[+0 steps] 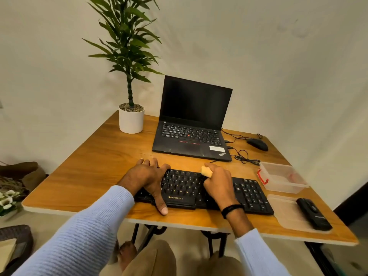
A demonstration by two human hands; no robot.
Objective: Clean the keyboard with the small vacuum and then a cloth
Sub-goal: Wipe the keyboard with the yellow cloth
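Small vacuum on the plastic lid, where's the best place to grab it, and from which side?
I'd take the small vacuum around the middle of its long, narrow body, coming from above, fingers across its width. It lies flat on the lid, both long sides free.

cloth [206,171]: mostly hidden inside right hand [218,183] grip | keyboard [185,186]: left end under left hand [146,175] | plant [127,46]: top cropped
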